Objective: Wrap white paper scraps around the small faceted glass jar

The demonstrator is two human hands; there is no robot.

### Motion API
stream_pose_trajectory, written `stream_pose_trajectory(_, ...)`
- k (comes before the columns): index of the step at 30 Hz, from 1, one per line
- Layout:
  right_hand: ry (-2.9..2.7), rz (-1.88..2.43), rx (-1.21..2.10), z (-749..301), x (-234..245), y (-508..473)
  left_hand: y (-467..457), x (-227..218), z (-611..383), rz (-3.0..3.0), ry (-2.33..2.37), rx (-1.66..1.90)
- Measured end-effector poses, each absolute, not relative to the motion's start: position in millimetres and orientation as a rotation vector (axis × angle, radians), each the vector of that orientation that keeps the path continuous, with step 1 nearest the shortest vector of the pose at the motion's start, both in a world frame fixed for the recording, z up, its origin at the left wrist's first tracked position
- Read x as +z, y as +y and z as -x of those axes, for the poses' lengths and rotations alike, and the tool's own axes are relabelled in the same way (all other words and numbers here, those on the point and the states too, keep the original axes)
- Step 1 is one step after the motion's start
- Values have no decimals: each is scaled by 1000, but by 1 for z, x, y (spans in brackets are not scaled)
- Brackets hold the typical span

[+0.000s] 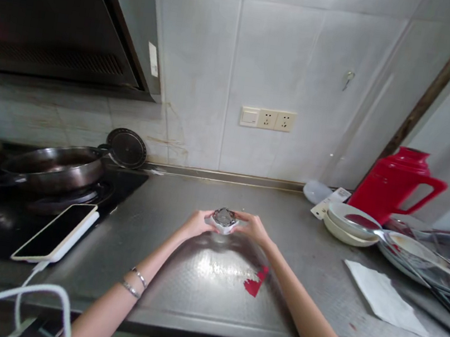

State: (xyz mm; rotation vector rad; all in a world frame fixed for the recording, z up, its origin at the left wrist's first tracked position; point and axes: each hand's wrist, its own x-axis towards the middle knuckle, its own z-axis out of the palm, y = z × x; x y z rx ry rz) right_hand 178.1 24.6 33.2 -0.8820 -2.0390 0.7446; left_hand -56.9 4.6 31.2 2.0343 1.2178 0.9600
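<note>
Between both hands, just above or on the steel countertop (187, 196), is a small round object (224, 217) with a dark patterned top and a white lower part; its kind I cannot make out. My left hand (198, 224) grips its left side with thumb and fingers. On the opposite side, my right hand (253, 228) holds it the same way. Two silver bracelets (135, 283) circle my left wrist. A torn red scrap (255, 282) lies on the counter nearer to me, left of my right forearm.
At left, a phone (55, 234) with a white cable lies on the black stove edge, before a metal pan (56, 167). A dark disc (127, 148) leans on the wall. At right stand a red thermos (391, 185), stacked bowls (348, 235), plates and a white napkin (385, 299).
</note>
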Motion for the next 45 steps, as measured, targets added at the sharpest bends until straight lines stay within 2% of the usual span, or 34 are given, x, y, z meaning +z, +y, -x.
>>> stream_pose_trajectory(15,-2005,995,738,-211,11,20,10,14,24,-2009,1149,844)
stream_pose_trajectory(45,-2070,998,731,-208,10,21,1,13,27,-2162,1258,811)
